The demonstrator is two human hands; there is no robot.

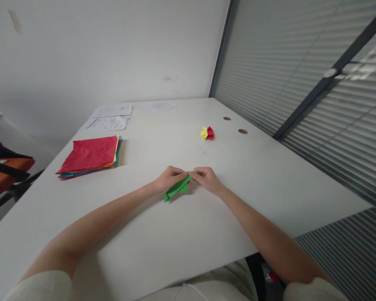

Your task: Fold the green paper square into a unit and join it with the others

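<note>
Between my two hands is a folded green paper piece (176, 189), long and narrow, with a small flap hanging from its lower side. My left hand (171, 178) pinches its upper edge, thumb on top. At the upper right end, my right hand (207, 178) grips the tip between thumb and fingers. The fingertips of both hands nearly meet there. The lower left end of the paper points toward me and sticks out free. Part of the paper is covered by my fingers.
On the white table (153, 234), a stack of coloured paper sheets (92, 154), red on top, lies to the left. Printed sheets (109, 118) lie behind it. A yellow and red folded paper piece (207, 133) sits farther back, near two round holes. Blinds (301, 75) flank the right.
</note>
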